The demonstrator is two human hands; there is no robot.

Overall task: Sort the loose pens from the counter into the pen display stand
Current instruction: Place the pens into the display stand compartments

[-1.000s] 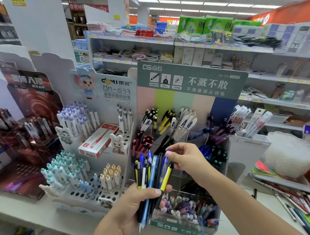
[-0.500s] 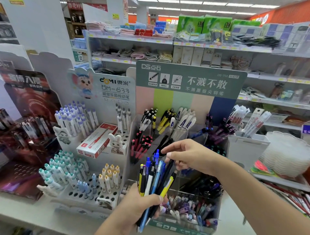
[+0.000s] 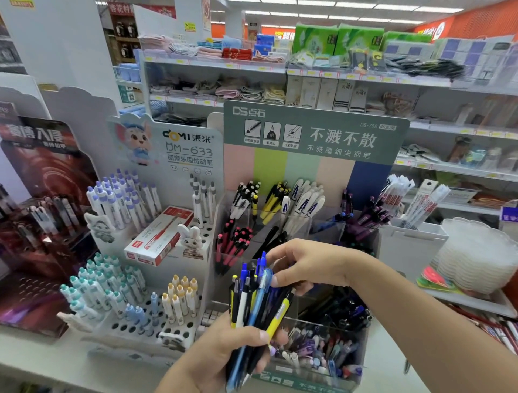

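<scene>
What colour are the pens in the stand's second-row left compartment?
Pink-red bodies with black tips, on the pens in the pen display stand; head view, the only one.

Pen bundle [image 3: 256,305] in left hand [image 3: 221,356], before pen display stand [image 3: 314,134]; right hand [image 3: 305,266] above bundle.

stocked store shelves [image 3: 350,75], ceiling strip lights [image 3: 322,3]

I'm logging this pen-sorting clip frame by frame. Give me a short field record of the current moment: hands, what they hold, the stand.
left hand: grips a bundle of mixed pens, tips fanned upward
right hand: fingers at the top of the bundle, on a blue pen
pen display stand: behind the hands, clear compartments already holding pens grouped by colour
front bin: mixed pens lying inside
</scene>
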